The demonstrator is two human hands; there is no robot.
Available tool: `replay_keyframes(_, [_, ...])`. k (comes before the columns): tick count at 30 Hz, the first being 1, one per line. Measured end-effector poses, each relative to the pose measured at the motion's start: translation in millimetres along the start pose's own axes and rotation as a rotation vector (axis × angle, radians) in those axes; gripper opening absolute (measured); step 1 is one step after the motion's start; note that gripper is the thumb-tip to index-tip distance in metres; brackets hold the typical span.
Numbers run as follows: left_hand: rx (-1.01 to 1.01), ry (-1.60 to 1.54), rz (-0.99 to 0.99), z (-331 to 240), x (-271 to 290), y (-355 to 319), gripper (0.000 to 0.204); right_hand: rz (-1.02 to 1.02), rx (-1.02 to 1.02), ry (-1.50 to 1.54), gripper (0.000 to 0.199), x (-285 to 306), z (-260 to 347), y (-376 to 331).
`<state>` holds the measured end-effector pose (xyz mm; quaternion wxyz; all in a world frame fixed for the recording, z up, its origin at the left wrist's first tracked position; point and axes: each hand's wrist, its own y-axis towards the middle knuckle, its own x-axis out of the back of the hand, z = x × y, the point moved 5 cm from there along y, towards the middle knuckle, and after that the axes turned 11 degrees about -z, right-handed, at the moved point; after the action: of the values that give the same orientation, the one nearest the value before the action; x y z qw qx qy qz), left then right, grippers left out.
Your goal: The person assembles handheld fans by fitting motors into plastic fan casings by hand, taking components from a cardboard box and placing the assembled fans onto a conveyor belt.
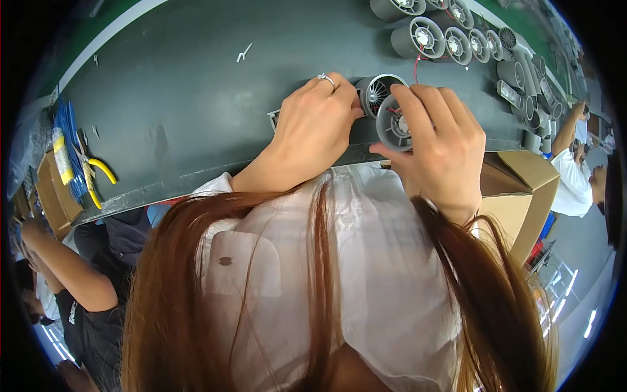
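My left hand (pixel 313 121) is closed round a grey hair dryer body (pixel 379 91) lying on the dark green bench. Its round end shows a finned grille, and a piece of its handle sticks out left of my wrist; the rest is hidden under my palm. In my right hand (pixel 444 127) is a grey round motor housing (pixel 392 125), tilted, with reddish wires inside. Thumb and fingers grip its rim. The housing is right beside the grille end of the body; whether they touch I cannot tell.
Several grey motor housings (pixel 418 38) with red wires stand at the back right, next to piled grey hair dryer bodies (pixel 522 75). Yellow-handled pliers (pixel 91 171) and blue cable ties (pixel 67 140) lie left. An open cardboard box (pixel 513 202) is at the right edge. Other people sit on both sides.
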<state>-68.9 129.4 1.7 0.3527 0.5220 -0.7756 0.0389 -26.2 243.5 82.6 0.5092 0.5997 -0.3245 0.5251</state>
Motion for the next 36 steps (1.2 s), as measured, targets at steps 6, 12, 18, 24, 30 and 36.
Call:
replay_keyframes(6, [-0.186,0.141,-0.004,1,-12,-2,0.014,-0.081,-0.022,0.15,0.064,3,-12,-4])
replay_keyframes(12, [-0.346,0.213,0.021,-13,-2,-8,0.016,-0.018,0.075,0.465,0.057,13,0,11])
replay_keyframes(18, [-0.38,0.193,-0.009,-17,13,-2,0.016,-0.125,-0.273,1.16,0.061,-20,-17,-4])
replay_keyframes(24, [-0.284,0.177,0.136,-2,16,-5,0.013,-0.246,-0.337,1.421,0.065,-47,-13,-16])
replay_keyframes(30, [-0.204,0.092,0.142,3,13,-13,0.017,-0.282,-0.168,1.093,0.067,-51,-6,-20])
replay_keyframes(36, [-0.241,0.123,0.1,4,14,-17,0.02,-0.394,-0.112,1.204,0.075,-53,4,-24])
